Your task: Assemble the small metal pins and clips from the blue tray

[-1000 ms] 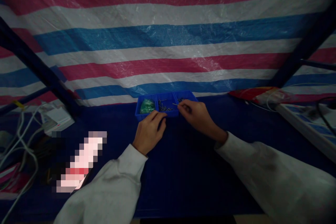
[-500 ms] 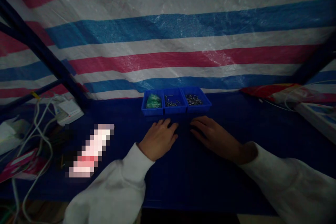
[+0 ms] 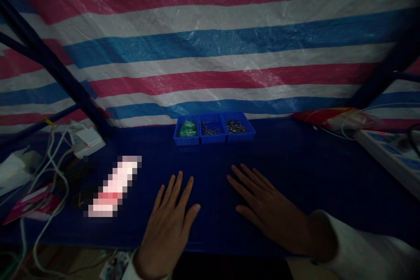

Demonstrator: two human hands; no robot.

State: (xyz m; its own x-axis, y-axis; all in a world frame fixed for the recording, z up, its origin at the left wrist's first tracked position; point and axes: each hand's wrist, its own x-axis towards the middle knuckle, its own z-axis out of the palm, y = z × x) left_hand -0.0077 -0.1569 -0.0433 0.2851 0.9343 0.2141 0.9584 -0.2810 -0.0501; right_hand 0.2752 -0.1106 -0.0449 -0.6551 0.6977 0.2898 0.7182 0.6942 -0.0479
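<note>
My left hand (image 3: 170, 223) lies palm down over the dark blue tabletop (image 3: 210, 183), its fingers spread and nothing in it. To the right, my right hand (image 3: 265, 210) is also flat with fingers apart and holds nothing. Beyond both hands, three joined blue bins stand at the back of the table. The left bin (image 3: 187, 142) holds a green plastic-wrapped bundle (image 3: 188, 128). Several loose metal screws or pins (image 3: 210, 129) lie in the middle bin (image 3: 213, 139). A denser heap of small dark metal pieces (image 3: 235, 127) fills part of the right bin (image 3: 241, 137).
A pixelated bright object (image 3: 114, 186) lies left of my left hand. White cables (image 3: 62, 175), a white power strip (image 3: 89, 140) and a pink packet (image 3: 36, 203) crowd the left side. At right are a red bag (image 3: 315, 117) and a white case (image 3: 387, 157). Striped sheeting (image 3: 210, 48) hangs behind.
Both hands have drawn back from the bins toward the table's front edge, the left one also moving left. Their fingers, curled before, are now stretched and spread. The view has shifted slightly.
</note>
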